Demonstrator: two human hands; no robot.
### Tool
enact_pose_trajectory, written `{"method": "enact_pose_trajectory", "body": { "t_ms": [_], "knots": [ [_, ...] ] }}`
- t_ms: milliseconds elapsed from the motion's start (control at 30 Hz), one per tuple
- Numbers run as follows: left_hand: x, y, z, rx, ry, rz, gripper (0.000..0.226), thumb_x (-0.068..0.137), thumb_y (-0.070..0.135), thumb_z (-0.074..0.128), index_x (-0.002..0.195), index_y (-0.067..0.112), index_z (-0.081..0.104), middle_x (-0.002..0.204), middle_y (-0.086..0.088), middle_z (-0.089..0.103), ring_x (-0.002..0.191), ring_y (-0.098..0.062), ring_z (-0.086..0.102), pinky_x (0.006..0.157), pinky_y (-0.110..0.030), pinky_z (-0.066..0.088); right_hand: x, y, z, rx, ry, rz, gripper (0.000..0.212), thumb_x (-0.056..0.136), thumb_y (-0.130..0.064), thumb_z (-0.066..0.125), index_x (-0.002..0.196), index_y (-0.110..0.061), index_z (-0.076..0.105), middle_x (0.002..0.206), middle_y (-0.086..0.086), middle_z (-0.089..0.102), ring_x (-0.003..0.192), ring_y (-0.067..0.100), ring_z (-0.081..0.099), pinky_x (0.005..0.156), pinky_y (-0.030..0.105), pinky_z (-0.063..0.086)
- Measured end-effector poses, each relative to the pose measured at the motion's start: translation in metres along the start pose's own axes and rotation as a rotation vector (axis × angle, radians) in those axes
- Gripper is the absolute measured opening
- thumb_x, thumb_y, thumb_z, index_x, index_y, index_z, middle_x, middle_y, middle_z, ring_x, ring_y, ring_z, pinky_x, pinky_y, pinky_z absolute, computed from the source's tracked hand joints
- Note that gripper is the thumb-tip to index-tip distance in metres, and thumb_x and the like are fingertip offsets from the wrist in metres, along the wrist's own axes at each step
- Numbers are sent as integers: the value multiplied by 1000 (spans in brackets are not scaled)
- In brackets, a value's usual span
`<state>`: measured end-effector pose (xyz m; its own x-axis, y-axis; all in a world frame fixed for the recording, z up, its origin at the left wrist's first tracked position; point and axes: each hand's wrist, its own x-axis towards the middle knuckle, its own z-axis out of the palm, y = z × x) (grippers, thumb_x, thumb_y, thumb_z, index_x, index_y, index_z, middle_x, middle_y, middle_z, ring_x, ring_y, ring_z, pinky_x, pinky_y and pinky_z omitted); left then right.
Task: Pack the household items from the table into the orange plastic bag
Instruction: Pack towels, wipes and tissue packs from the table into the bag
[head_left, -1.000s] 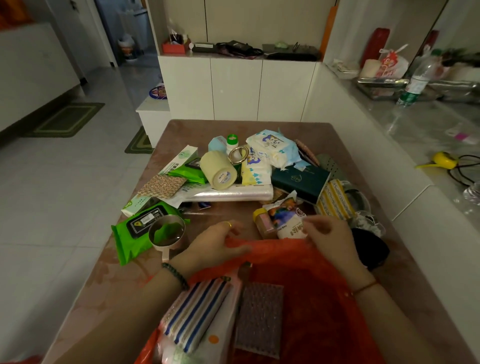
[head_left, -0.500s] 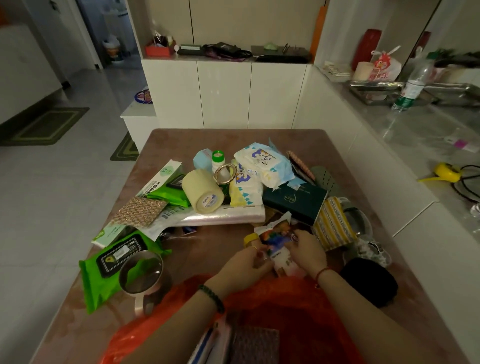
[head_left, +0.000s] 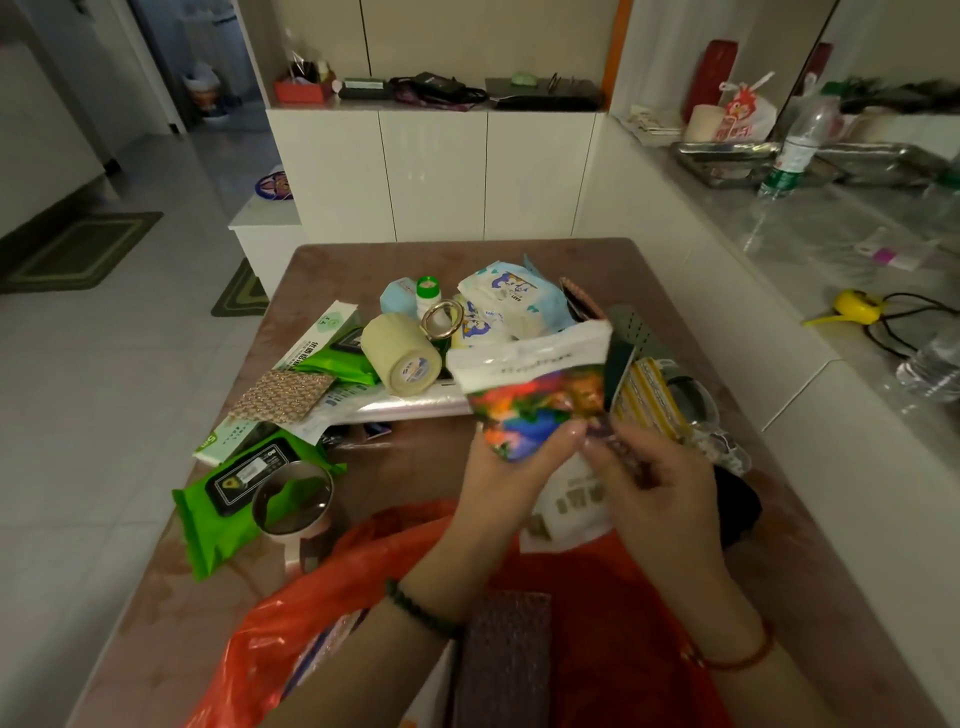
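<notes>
A colourful packet (head_left: 535, 384) with a white top is raised above the table, held from below by both hands. My left hand (head_left: 511, 475) grips its lower left and my right hand (head_left: 654, 486) pinches its lower right, with a white pouch (head_left: 571, 506) showing between them. The orange plastic bag (head_left: 613, 613) lies open at the near table edge with a grey sponge pad (head_left: 506, 660) inside. Beyond are a green wipes pack (head_left: 223, 499), a metal cup (head_left: 293, 499), a tape roll (head_left: 402, 353) and a blue-white tissue pack (head_left: 511, 301).
The brown table (head_left: 337, 260) is crowded in its middle with packets, a clear film roll (head_left: 410, 408) and a striped yellow pack (head_left: 654, 397). A black item (head_left: 737, 506) lies at the right. White counter (head_left: 831, 260) runs along the right; tiled floor on the left.
Both hands moved from the bag rim to the colourful packet on the table, took hold of it and lifted it. The view shifted so less of the bag shows.
</notes>
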<state>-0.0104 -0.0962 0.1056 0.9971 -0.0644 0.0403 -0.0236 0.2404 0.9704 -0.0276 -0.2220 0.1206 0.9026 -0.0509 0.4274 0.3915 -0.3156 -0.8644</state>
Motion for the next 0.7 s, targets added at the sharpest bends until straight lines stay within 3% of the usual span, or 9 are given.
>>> {"method": "enact_pose_trajectory", "body": {
  "t_ms": [67,133,200,233,300,400,500,567,700],
  "knots": [
    [-23,-8,-3,24,18,-29,16,74,15,71,86,19,61,76,6,74,75,-8,71,65,-19,55,-21,-2,-7,67,-104,126,20,74,-28,65,76,-47,70,74,-29,69,70,-6,66,57,8,49],
    [-45,-24,-12,76,33,-158,20,71,16,75,87,18,64,78,0,75,77,-15,71,64,-21,56,-43,9,-16,60,-117,248,14,79,-32,66,71,-43,71,74,-21,71,73,-3,66,64,12,50],
    [-64,-38,-19,102,-28,-350,31,63,25,81,89,19,65,81,-4,76,77,-19,72,65,-25,57,-64,33,-29,-160,-63,329,8,85,-31,61,89,-35,67,96,-16,69,94,1,62,87,26,50],
    [-71,-44,-21,99,-68,-460,29,64,26,79,89,20,66,78,-2,76,74,-16,72,64,-25,57,-71,46,-35,-340,-70,376,18,85,-29,61,103,-31,63,113,-11,62,108,7,56,98,33,44],
    [-82,-54,-21,85,-145,-668,18,74,16,73,89,20,65,71,2,75,67,-11,71,60,-23,55,-81,71,-44,-614,-188,413,49,83,-32,64,129,-25,48,136,-3,47,125,16,43,107,37,35],
    [-88,-78,-20,108,-244,-847,16,78,13,69,93,17,64,81,0,73,71,-12,69,64,-23,55,-84,94,-46,-764,-292,474,62,83,-29,63,139,-24,36,129,4,57,113,22,56,94,39,48],
    [-88,-99,-16,93,-216,-878,5,85,15,62,90,14,62,73,-1,70,62,-11,68,58,-23,54,-81,98,-47,-686,-188,505,38,87,-14,57,125,-15,54,108,8,69,94,24,65,75,33,52],
    [-83,-110,-11,-18,-107,-874,13,86,17,63,97,10,61,80,-7,71,67,-18,69,58,-29,55,-79,95,-48,-588,-115,504,31,87,-9,56,118,-9,61,105,8,69,91,23,65,72,25,46],
    [-66,-123,0,-47,67,-749,23,88,16,59,108,5,59,104,-18,67,97,-35,65,84,-47,54,-84,93,-52,-505,-132,509,21,86,-7,57,105,-7,67,86,4,66,80,18,64,69,23,43]
  ]
}}
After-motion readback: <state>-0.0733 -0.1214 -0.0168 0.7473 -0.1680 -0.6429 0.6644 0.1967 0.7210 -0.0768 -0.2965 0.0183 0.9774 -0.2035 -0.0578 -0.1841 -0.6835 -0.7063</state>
